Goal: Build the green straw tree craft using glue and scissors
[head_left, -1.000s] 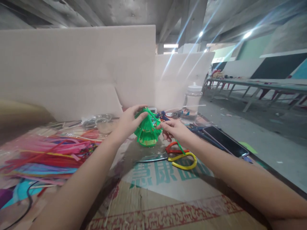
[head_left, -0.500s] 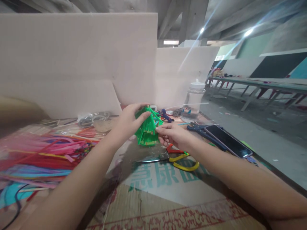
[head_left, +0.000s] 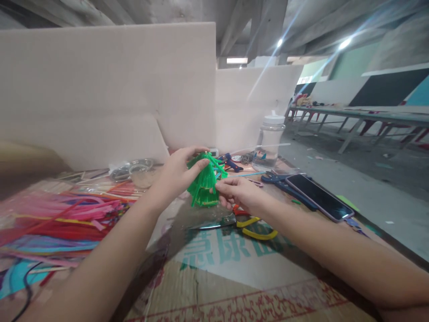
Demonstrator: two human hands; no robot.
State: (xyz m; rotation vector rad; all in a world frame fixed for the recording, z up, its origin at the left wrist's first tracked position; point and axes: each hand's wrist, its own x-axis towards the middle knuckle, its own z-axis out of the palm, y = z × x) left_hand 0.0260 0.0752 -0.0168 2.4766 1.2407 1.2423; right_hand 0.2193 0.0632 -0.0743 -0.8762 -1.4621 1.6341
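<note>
A green cone-shaped tree made of pipe cleaners stands upright over the table, its strands hanging in tiers. My left hand is closed around its upper left side, thumb across the front and fingers behind. At its right side my right hand pinches the end of one green strand between thumb and forefinger. Just below the hands lie scissors with red and yellow handles, blades pointing left. Part of the tree is hidden behind my left hand.
Bundles of coloured pipe cleaners cover the left side. Behind are a clear plastic cup, a glue gun and a water bottle. Blue pliers and a phone lie to the right. White boards stand behind.
My right hand has shifted slightly left and down, still pinching at the tree's right side. My left hand keeps its hold on the tree. The camera view has moved a little.
</note>
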